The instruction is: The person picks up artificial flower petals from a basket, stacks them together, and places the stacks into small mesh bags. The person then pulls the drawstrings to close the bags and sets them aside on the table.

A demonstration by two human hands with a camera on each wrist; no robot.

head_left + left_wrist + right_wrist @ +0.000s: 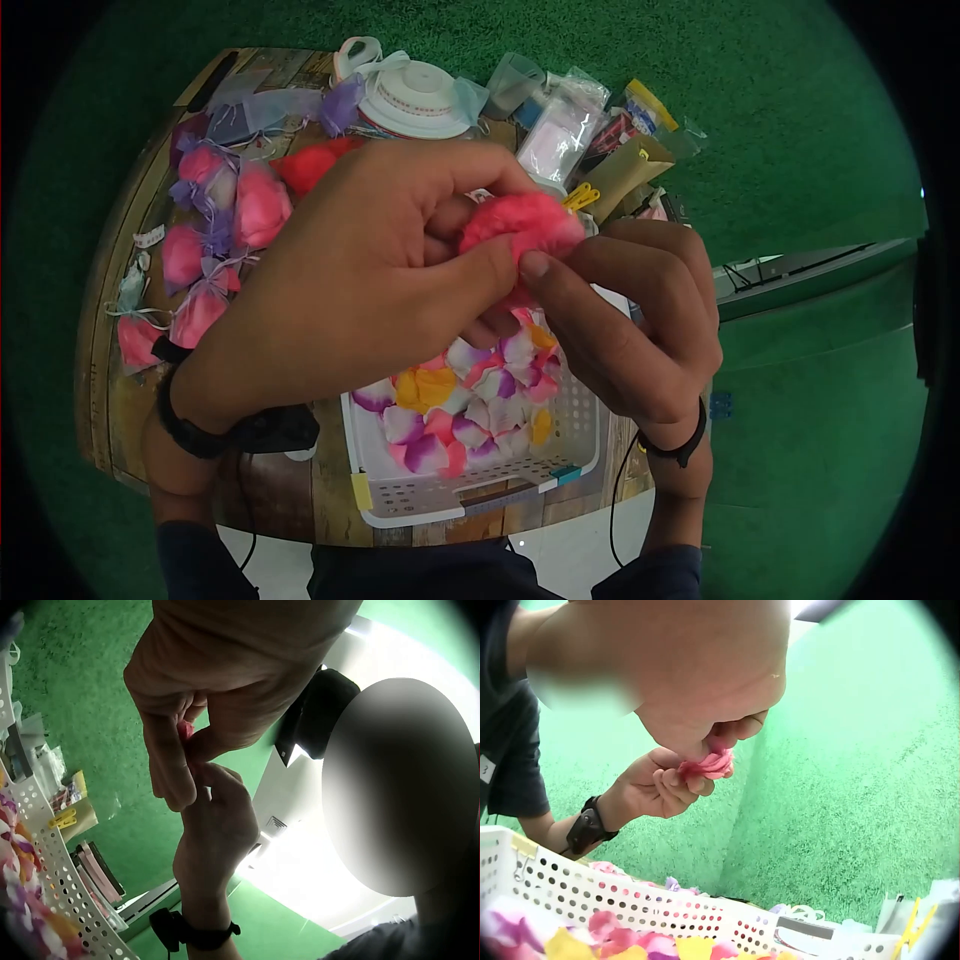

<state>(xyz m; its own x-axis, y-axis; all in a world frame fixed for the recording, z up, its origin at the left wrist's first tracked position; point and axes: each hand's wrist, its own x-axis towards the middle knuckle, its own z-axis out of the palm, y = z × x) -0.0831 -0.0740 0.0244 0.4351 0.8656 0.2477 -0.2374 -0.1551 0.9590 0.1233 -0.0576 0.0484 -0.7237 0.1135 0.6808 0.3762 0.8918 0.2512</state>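
Note:
In the head view a bunch of bright pink fabric petals (520, 220) is held up above the white basket. My left hand (390, 250) grips it from the left, thumb on the near side. My right hand (640, 310) pinches its near right edge between thumb and fingers, the two thumb tips close together. The right wrist view shows the layered pink petals (714, 765) between both hands. Below, the perforated white basket (420, 518) holds loose white-purple, pink and yellow petals (430, 450).
Pink-filled organza pouches (262, 205) lie along the table's left side. At the back are a white ribbon roll (420, 98) and clear plastic packets (562, 125). A yellow clip (581, 196) and a brown paper bag (635, 170) stand at the back right.

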